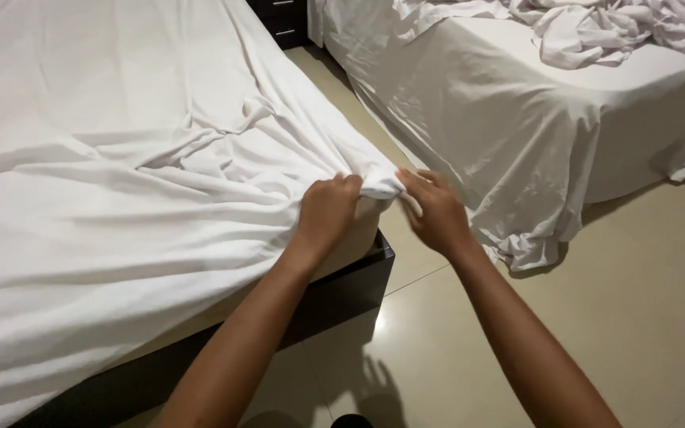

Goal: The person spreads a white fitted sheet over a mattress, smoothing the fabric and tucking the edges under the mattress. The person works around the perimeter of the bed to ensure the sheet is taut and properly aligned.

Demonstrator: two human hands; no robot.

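Both hands, left hand (328, 212) and right hand (436, 212), pinch the white sheet's bunched corner (380, 184) between them at the mattress corner (362, 230).

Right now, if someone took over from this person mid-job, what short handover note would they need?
Left hand: shut on the sheet, bunched at the near corner of the bed.
Right hand: pinching the same bunched sheet corner from the other side.
Things: the sheet covers the bed top but lies wrinkled; its corner is gathered at the mattress corner, above the dark frame. A second bed across the tiled floor has loose linen piled on top.
Done: sheet spread over the bed.
Left: the corner is not yet tucked; wrinkles remain.
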